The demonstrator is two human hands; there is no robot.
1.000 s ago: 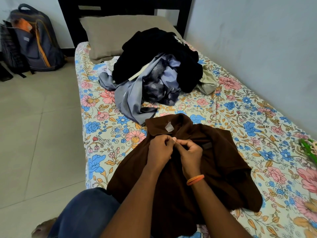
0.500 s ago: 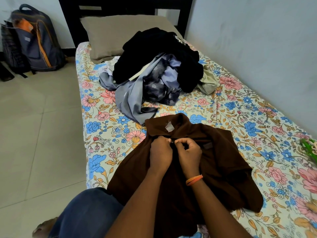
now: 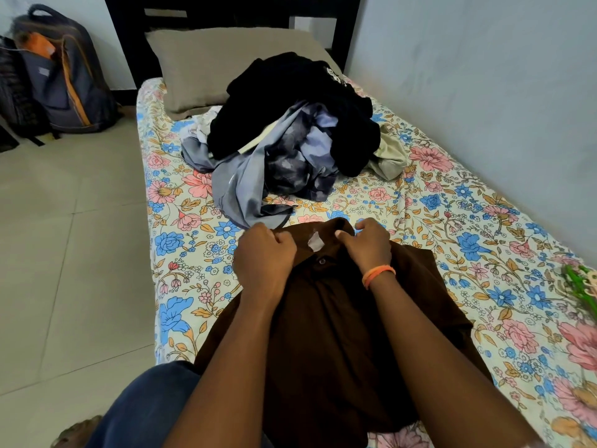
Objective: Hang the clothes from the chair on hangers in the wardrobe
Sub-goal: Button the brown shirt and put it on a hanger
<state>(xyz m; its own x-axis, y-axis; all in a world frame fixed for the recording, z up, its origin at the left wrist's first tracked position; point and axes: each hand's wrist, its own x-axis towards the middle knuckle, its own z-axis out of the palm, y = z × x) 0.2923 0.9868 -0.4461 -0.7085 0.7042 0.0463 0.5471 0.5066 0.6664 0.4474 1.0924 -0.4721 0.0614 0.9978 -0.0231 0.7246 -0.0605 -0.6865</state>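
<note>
A brown shirt (image 3: 332, 321) lies face up on the floral bedsheet (image 3: 452, 221) in front of me, its collar and white label toward the pillow. My left hand (image 3: 263, 253) grips the left side of the collar. My right hand (image 3: 371, 242), with an orange band on the wrist, grips the right side of the collar. A button shows between the hands. Farther up the bed sits a heap of clothes (image 3: 297, 134), black, grey-blue and pale green. A green hanger (image 3: 581, 286) pokes in at the right edge.
A beige pillow (image 3: 226, 63) leans on the dark headboard (image 3: 232, 11). A wall runs along the bed's right side. A grey and orange backpack (image 3: 64, 76) stands on the tiled floor (image 3: 71, 253) at the left. My blue-clad knee (image 3: 145, 409) is at the bed's edge.
Both hands have left the button placket at the shirt's chest and moved up and apart to the two sides of the collar.
</note>
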